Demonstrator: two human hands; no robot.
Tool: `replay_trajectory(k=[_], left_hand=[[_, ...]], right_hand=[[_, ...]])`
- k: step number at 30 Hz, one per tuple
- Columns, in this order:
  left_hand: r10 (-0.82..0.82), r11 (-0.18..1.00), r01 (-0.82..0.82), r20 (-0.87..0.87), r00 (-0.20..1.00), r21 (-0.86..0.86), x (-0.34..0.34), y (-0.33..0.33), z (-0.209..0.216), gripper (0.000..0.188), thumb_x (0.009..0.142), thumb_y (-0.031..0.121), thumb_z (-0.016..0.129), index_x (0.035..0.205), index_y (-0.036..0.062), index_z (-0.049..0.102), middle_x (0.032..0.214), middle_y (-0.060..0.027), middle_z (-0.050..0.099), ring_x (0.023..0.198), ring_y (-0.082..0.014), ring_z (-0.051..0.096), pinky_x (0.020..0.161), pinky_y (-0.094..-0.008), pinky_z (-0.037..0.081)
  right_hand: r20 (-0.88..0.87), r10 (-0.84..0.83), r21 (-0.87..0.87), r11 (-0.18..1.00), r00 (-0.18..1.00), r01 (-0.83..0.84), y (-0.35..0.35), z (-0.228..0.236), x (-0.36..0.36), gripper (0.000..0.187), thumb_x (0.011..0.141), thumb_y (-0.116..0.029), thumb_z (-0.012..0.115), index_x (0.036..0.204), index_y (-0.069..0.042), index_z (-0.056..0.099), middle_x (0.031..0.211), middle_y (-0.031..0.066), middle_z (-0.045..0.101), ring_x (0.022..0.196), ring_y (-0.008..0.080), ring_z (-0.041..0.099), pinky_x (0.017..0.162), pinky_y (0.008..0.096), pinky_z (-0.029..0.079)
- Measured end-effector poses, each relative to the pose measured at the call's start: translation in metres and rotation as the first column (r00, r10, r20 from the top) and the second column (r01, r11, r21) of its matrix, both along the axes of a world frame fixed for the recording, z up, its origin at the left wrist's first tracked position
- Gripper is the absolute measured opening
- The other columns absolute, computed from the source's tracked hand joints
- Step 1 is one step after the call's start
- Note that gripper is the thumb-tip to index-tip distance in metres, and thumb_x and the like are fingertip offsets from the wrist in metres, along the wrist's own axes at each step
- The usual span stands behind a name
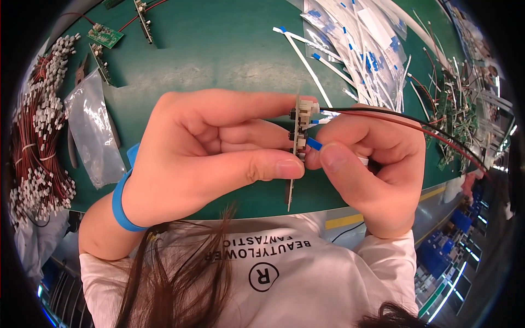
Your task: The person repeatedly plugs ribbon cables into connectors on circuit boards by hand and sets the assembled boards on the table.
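Note:
My left hand (191, 147), with a blue band on its wrist, grips a small circuit board (295, 142) between thumb and fingers. The board stands edge-on in front of me, and white connectors show on its right face. A black and red wire pair (394, 116) runs off to the right from a white plug (313, 108) at its top. My right hand (372, 158) is closed, pinching the blue end of a flat ribbon cable (314, 144) against the board's right face. Whether that end sits inside a connector I cannot tell; most of the cable is hidden by my fingers.
Bundled wires with white plugs (44, 136) lie at the left, beside a clear plastic bag (95, 128) and pliers (81, 71). More circuit boards (105, 35) are at the back left. White ribbon cables (361, 60) spread over bags at the back right; wired boards (454, 104) pile up farther right.

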State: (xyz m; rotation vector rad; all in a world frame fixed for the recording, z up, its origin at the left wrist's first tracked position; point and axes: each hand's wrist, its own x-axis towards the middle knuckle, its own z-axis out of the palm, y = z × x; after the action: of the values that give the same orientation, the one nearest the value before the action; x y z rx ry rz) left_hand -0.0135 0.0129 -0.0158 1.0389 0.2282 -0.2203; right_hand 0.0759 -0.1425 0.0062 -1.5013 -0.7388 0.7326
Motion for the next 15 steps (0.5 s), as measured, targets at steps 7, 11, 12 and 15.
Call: replay_trajectory(k=[7,11,12,15], left_hand=[[0.004,1.0,-0.004,-0.013,1.0,-0.021,-0.0001,0.0,0.0001,0.051,0.066,-0.002,0.061,0.111,-0.0103,0.04,0.09,-0.0129,0.058,0.082,-0.0122,0.055,0.074,-0.0212,0.042],[-0.005,1.0,0.005,0.008,1.0,-0.015,-0.0006,0.0004,-0.0014,0.051,0.065,-0.003,0.061,0.111,-0.0104,0.04,0.091,-0.0133,0.058,0.083,-0.0126,0.055,0.075,-0.0215,0.042],[0.002,1.0,-0.002,0.001,1.0,-0.024,-0.0008,0.0002,-0.0014,0.051,0.065,-0.003,0.061,0.111,-0.0104,0.04,0.091,-0.0134,0.058,0.083,-0.0128,0.055,0.075,-0.0217,0.042],[0.01,0.999,-0.01,-0.005,1.0,-0.031,-0.0012,-0.0001,-0.0018,0.051,0.065,-0.004,0.061,0.111,-0.0103,0.04,0.091,-0.0136,0.058,0.084,-0.013,0.055,0.076,-0.0219,0.042]], right_hand=[[-0.141,-0.069,0.009,0.997,0.988,0.071,0.0025,0.0001,-0.0041,0.007,0.068,-0.001,0.054,0.065,0.004,0.054,0.064,0.0088,0.056,0.058,0.0098,0.051,0.052,0.0184,0.038],[-0.085,-0.043,0.023,0.999,0.995,0.045,0.0023,0.001,-0.0029,0.006,0.068,-0.001,0.054,0.064,0.004,0.054,0.064,0.0087,0.056,0.058,0.0099,0.051,0.052,0.0183,0.038],[-0.153,-0.065,0.017,0.998,0.986,0.068,0.0023,0.0016,-0.0047,0.006,0.068,-0.001,0.054,0.064,0.004,0.054,0.064,0.0085,0.056,0.058,0.0096,0.051,0.052,0.018,0.038],[-0.196,-0.072,-0.01,0.997,0.978,0.071,0.003,0.0044,-0.0032,0.006,0.067,-0.001,0.055,0.064,0.004,0.054,0.063,0.0081,0.056,0.057,0.0088,0.051,0.051,0.0175,0.037]])
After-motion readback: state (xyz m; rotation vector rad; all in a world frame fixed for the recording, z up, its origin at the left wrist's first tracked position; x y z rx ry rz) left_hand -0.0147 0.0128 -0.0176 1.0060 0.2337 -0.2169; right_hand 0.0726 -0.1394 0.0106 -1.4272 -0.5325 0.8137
